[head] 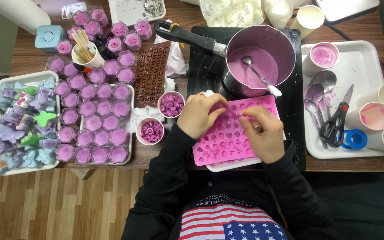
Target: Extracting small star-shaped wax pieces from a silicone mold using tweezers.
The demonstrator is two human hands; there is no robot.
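A pink silicone mould (pixel 227 140) with many small shaped cavities lies at the near edge of the surface (pixel 174 153), resting on a white tray (pixel 227 167) whose rim peeks out beneath it. Both hands work over the mould. The left hand (pixel 201 113) rests on its upper left corner, fingers curled down onto the pink sheet, its grip closed on the mould's edge. The right hand (pixel 263 133) lies across the right half, fingertips pinched together near the upper middle; whether that grip holds a small piece or only presses the mould cannot be told.

Just behind the mould, a saucepan (pixel 261 60) of pale purple liquid sits on a black hob (pixel 201 73), a spoon (pixel 258 73) leaning inside it. Just left of the left hand stand two small cups (pixel 170 104) of purple moulded pieces, one nearer the edge (pixel 150 131). A brown letter mould (pixel 150 73) lies behind them. Further left, a white tray (pixel 130 115) carries rows of purple flower-shaped pieces (pixel 96 122), and at the far left another tray (pixel 23 80) holds butterfly shapes (pixel 43 118) in lilac, blue and green.

To the right, a white tray (pixel 361 58) holds measuring spoons (pixel 316 91), scissors (pixel 334 124), a blue tape roll (pixel 356 138) and paper cups (pixel 374 115)
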